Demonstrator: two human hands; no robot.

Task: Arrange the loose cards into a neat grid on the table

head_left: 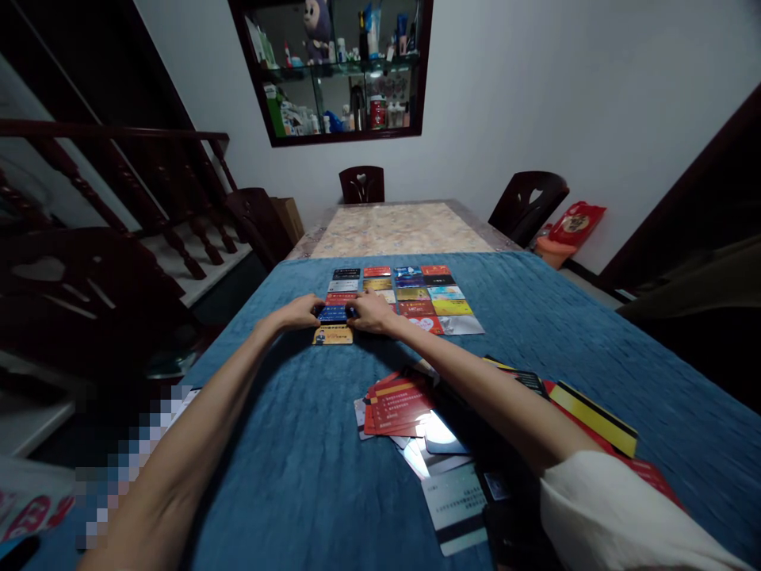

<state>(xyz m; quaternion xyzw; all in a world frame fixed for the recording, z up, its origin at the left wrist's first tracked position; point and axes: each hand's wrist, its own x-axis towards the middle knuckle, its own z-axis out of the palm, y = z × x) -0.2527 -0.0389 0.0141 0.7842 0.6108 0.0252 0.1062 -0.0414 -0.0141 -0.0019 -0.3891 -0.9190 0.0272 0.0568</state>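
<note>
White sleeve [618,507] nearest camera, lower right, on the right arm; forearms stretched forward. Bench [410,226] fills the middle: patterned top bare at the far end, blue cloth [285,476] over the near part. Wall cabinet [345,140] behind, items on its shelves. Dark chair [372,194] at far end, another chair [520,210] on the right side. Loose card pile [397,406] on the cloth, partly under the right forearm: red cards, silver card [456,515] at the near edge, yellow card [594,418] at the right. Card grid [414,308] beyond it, four columns, mixed colors; second column partly hidden by the right hand [373,312]. Left hand [302,312] opposite, at the first column. Blue card [333,313] lies between the hands, fingers at both its ends; can't tell if clamped or just touching. Gold card [334,336] just below it, nearer the camera.
</note>
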